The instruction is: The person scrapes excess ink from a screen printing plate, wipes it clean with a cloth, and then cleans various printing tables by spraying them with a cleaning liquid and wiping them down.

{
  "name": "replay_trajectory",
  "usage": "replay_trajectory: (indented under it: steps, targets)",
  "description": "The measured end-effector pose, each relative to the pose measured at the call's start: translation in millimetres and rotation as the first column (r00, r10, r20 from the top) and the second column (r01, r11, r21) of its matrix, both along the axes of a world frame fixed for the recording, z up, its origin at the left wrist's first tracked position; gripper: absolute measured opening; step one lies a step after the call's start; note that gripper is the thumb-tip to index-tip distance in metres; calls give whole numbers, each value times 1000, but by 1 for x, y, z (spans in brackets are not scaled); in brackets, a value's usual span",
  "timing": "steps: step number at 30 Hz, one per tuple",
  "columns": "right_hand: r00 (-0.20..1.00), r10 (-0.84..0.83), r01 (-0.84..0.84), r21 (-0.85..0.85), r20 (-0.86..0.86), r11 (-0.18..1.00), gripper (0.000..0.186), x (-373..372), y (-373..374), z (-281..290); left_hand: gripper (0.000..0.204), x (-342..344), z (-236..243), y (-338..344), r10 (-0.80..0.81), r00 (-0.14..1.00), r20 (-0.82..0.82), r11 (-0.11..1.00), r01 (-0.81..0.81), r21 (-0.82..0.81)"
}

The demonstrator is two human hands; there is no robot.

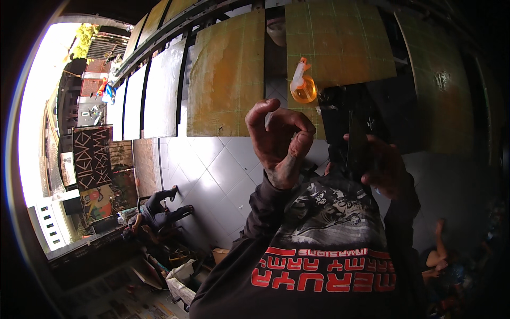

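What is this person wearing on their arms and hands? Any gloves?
No gloves: both hands are bare. The left hand shows dark grime smudged over its fingers and palm; the right hand lies in shadow, so little detail shows. Both arms wear long black sleeves of a top with a grey graphic and red lettering.

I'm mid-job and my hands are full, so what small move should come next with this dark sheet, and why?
Probably bring the left hand across to the dark sheet. Only the right hand grips its lower edge, while the left, fingers curled and stained dark, hangs beside it holding nothing visible.
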State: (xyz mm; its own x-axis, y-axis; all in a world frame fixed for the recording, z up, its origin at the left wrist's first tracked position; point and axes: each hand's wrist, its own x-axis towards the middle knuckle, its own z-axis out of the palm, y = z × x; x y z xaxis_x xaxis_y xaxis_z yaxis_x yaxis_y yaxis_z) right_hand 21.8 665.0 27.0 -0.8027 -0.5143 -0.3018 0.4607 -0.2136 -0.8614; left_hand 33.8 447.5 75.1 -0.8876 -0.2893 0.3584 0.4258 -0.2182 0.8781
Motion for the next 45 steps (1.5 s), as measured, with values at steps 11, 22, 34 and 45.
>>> replay_trajectory:
  steps: [11, 22, 34, 45]
  targets:
    - [749, 289, -323, 52, -596, 945, 74, -9, -11, 46, 54, 0, 14, -9, 47, 978, -205, 927, -119, -356]
    - [763, 317, -273, 163, -563, 948, 68, -11, -6, 64, 51, -4, 21, -7, -39, 965, -258, 879, -90, -468]
    - [690, 288, -199, 209, -664, 958, 81, -10, -10, 64, 52, 1, 25, -10, -19, 957, -288, 868, -128, -481]
    - [603, 405, -117, 426, -687, 897, 80, -12, -7, 81, 25, 10, 40, -17, 27, 985, -172, 725, -138, -675]
